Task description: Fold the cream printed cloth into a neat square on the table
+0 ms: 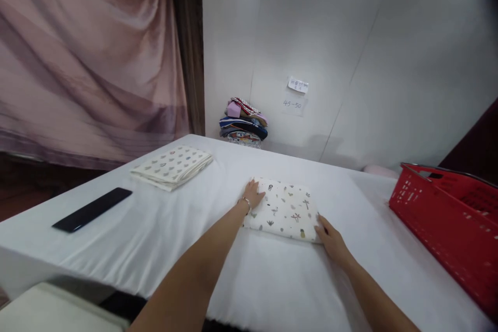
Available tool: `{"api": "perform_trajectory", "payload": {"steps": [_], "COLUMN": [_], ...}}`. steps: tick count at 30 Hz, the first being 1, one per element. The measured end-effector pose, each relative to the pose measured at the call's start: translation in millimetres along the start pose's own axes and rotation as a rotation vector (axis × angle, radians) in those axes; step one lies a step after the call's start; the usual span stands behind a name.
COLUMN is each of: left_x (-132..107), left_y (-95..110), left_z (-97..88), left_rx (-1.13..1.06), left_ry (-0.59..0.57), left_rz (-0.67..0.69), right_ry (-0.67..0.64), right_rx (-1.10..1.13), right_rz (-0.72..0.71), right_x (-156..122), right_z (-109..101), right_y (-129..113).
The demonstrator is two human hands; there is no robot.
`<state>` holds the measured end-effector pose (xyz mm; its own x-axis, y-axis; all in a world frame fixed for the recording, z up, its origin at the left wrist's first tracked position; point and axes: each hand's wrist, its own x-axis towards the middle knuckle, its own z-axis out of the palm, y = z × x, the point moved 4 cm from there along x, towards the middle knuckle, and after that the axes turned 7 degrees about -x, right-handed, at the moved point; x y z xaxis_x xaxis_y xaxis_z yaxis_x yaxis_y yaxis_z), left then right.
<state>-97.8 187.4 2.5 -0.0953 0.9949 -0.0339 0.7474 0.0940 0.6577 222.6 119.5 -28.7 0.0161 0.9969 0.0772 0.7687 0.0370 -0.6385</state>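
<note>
A folded white cloth point(286, 210) printed with small palm trees, pineapples and birds lies flat on the white-covered table. My left hand point(253, 195) rests on its left edge, fingers stretched out over the fabric, with a bracelet at the wrist. At the opposite side, my right hand point(330, 237) touches the lower right edge with its fingertips, thumb and fingers apart. Farther left on the table sits a second folded cream cloth point(173, 166) with a small repeating print, away from both hands.
A red plastic basket point(447, 228) stands along the right side. A dark flat object point(93, 210) lies at the left. Behind the table is a pile of folded textiles point(244, 122) by the wall, below and left of paper labels point(296, 94). A pink curtain point(93, 52) hangs at left.
</note>
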Motion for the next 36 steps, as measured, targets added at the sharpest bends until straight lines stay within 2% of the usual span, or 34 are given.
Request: {"api": "perform_trajectory", "payload": {"steps": [2, 5, 10, 13, 16, 20, 22, 24, 26, 28, 32, 36], "left_x": [-13, -37, -63, -73, -94, -134, -148, -153, -148, -136, -105, -82], "left_y": [-7, -17, -21, -16, -2, 22, 29, 28, 21, 11, -9, -16], "left_z": [-5.0, -9.8, -16.4, -14.0, 5.3, 53.6, 65.7, 67.9, 61.5, 48.9, 19.4, 3.3], "left_rx": [-0.031, -0.073, -0.116, -0.134, -0.209, -0.624, -0.731, -0.766, -0.744, -0.683, -0.457, -0.321], "left_ry": [0.054, 0.098, 0.1, 0.107, 0.065, -0.259, -0.318, -0.323, -0.282, -0.189, 0.063, 0.184], "left_rz": [-0.062, -0.159, -0.257, -0.292, -0.29, -0.302, -0.277, -0.281, -0.288, -0.262, -0.177, -0.102], "right_ry": [0.028, 0.026, -0.054, -0.07, 0.02, 0.225, 0.286, 0.32, 0.317, 0.251, 0.004, -0.11], "right_rx": [0.042, 0.093, 0.255, 0.362, 0.396, 0.217, 0.07, -0.044, -0.09, -0.085, -0.026, 0.005], "right_rz": [0.045, 0.142, 0.317, 0.345, 0.367, 0.371, 0.302, 0.169, 0.026, -0.115, -0.227, -0.334], "right_x": [-13, -19, -9, 1, 16, 38, 44, 42, 32, 16, -20, -42], "right_z": [-5, -10, -11, -18, -38, -75, -86, -85, -73, -51, -7, 14], "right_y": [2, 2, -1, 5, 26, 55, 55, 42, 20, -8, -60, -104]}}
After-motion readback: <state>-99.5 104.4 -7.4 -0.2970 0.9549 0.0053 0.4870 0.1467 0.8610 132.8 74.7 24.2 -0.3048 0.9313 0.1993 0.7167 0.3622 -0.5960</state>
